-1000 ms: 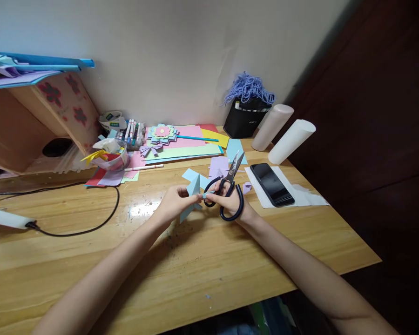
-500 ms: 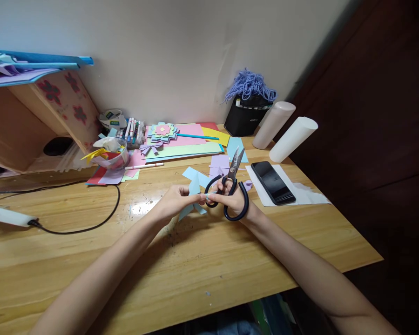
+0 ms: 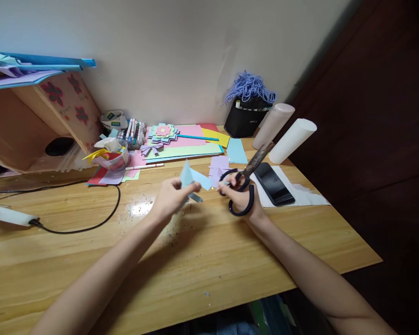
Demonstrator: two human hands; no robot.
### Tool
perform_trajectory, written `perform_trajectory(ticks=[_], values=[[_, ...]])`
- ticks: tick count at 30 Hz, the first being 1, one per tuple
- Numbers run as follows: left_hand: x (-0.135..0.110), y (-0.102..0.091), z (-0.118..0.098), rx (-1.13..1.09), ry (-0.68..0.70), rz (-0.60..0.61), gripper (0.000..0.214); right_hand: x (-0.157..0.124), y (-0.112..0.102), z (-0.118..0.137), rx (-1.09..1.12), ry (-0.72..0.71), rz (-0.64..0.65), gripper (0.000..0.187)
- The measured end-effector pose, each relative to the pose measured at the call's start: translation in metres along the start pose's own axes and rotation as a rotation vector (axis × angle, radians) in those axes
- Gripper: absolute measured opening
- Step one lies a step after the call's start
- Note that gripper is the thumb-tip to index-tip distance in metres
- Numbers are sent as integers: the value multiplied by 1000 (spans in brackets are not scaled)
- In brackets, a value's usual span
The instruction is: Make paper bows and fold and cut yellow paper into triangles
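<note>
My left hand [image 3: 174, 197] pinches a folded light blue paper piece [image 3: 186, 176], whose strips stick out above and below the fingers. Hooked in my right hand [image 3: 240, 197] is a pair of black-handled scissors [image 3: 253, 165], the blades pointing up and away to the right. My right thumb and fingertips are pressed together; a tiny pale bit seems to show between them, too small to make out. Behind the hands, a flat light blue paper strip [image 3: 201, 179] and purple paper scraps [image 3: 219, 167] lie on the wooden table [image 3: 195, 270].
A phone [image 3: 275, 184] lies on white paper at the right, below two white cylinders [image 3: 293, 140]. At the back stand a black pen case [image 3: 246, 120] with blue yarn, a layered paper flower [image 3: 163, 132] and a scrap tub [image 3: 113, 156]. A black cable [image 3: 117, 204] runs at left.
My hands have moved apart, the left slightly left with the blue paper, the right to the right with the scissors. The scissors have tilted further right.
</note>
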State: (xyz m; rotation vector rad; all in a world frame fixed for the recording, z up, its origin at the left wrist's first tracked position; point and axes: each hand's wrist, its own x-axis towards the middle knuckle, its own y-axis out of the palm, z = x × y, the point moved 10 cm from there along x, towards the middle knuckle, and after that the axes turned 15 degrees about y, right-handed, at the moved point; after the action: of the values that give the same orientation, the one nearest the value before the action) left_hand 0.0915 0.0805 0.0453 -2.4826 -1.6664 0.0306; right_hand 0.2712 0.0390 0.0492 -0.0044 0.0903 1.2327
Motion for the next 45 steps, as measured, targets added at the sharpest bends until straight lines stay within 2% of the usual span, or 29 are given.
perform_trajectory(ticks=[2,4,7,10,12,14,18,20,23,27,31,45], values=[[3,-18,-8,27,47,-57,26,4,-17,7,13,-23,-94,44],[6,-23,-9,29,51,-8,26,12,-25,5,-3,1,-95,43],[7,-16,-2,-24,5,91,26,21,-30,-7,-164,53,-93,39],[3,-4,8,-84,-57,166,26,23,-33,-12,-358,37,-153,35],[0,2,11,-92,-90,205,27,21,-28,-12,-408,33,-120,38],[-2,3,12,-70,-111,233,27,16,-7,-19,-390,98,103,46],[-2,-3,5,-8,-104,275,25,-28,47,-34,-291,294,772,70],[-1,-5,3,-8,-100,313,25,-51,57,-36,-279,356,960,73],[-1,-7,7,-24,-122,377,26,-68,61,-36,-297,395,1081,73],[-2,-7,16,-13,-149,419,28,-73,62,-40,-347,419,1134,70],[-2,-7,19,-20,-171,401,27,-73,65,-36,-388,371,1163,66],[-6,-3,21,-42,-199,460,21,-67,59,-43,-499,374,1111,63]])
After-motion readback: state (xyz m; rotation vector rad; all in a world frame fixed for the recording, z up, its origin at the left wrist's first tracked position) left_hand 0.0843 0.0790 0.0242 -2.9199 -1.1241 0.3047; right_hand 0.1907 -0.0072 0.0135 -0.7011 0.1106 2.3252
